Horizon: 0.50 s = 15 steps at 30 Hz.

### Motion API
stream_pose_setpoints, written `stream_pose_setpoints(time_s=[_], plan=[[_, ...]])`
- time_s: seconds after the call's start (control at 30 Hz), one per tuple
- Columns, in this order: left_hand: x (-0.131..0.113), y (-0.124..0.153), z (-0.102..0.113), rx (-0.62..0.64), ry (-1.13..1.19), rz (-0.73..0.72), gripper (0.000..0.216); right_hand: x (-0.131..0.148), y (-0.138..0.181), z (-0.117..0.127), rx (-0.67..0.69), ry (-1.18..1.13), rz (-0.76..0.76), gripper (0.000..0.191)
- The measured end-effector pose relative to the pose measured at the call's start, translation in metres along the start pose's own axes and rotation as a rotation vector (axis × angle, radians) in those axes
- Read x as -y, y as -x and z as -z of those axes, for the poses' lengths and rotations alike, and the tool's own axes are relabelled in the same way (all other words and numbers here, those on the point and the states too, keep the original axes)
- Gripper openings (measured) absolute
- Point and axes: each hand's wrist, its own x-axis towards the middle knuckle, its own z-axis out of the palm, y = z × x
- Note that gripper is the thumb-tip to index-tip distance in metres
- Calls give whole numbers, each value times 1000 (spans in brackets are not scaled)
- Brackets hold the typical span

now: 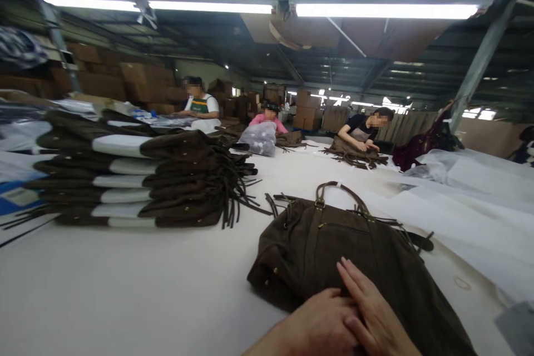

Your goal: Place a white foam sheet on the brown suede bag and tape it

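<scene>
Both hands lie flat on the dark brown bag (pixel 334 256) at the near edge of the white table (pixel 125 289), the right hand (pixel 371 311) overlapping the left hand (pixel 325 325), fingers (pixel 354 281) stretched out and gripping nothing. Pressed carelessly, I'd judge the loose fringe and handle (pixel 334 189) could crease or snag underneath. A stack of fringed bags (pixel 137 183) sits well apart to the left. Three other people work at the far end, under strip lights, possibly with cartons stacked behind.

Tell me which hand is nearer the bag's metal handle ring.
Right. The right hand lies flat on the brown bag, fingers pointing toward the ring; the left hand rests lower, partly under it.
</scene>
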Motion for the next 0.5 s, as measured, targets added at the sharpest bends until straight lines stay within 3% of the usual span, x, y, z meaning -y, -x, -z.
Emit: stream_pose_setpoints(time_s=[0.07,0.17,0.23,0.3,0.37,0.5], plan=[[4,21,25,-43,63,114,11,1,-1,2,23,-25,36,83],[16,67,57,-396,43,602,14,2,-1,2,97,-70,20,92],[26,99,64,-593,24,911,27,3,-2,0,150,-91,6,95],[31,122,59,-601,150,1089,44,2,-3,-3,187,-95,3,96],[32,128,43,-518,346,1183,47,-1,-4,-8,219,-86,0,95],[27,104,11,-563,269,1240,57,-5,-4,-17,253,-56,-3,95]])
